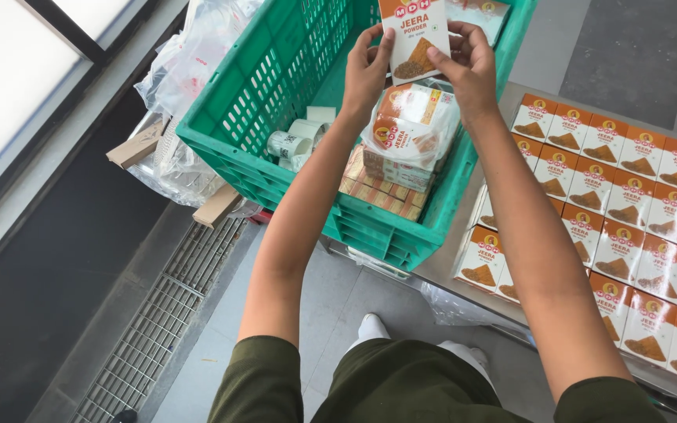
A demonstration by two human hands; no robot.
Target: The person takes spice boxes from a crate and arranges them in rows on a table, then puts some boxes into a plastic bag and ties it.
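Note:
Both hands hold one small orange-and-white spice box (414, 35) above a green plastic crate (276, 102). My left hand (366, 70) grips its left edge and my right hand (468, 66) grips its right edge. Just below the box, inside the crate, lies a plastic-wrapped bundle of the same boxes (409, 129) on top of more stacked boxes (381, 192). White tape rolls (295, 141) sit on the crate floor to the left.
Several rows of matching spice boxes (628, 204) lie flat on a steel table (452, 251) at the right. Clear plastic bags (190, 70) and cardboard pieces (139, 145) lie left of the crate. A metal floor grate (158, 321) runs below.

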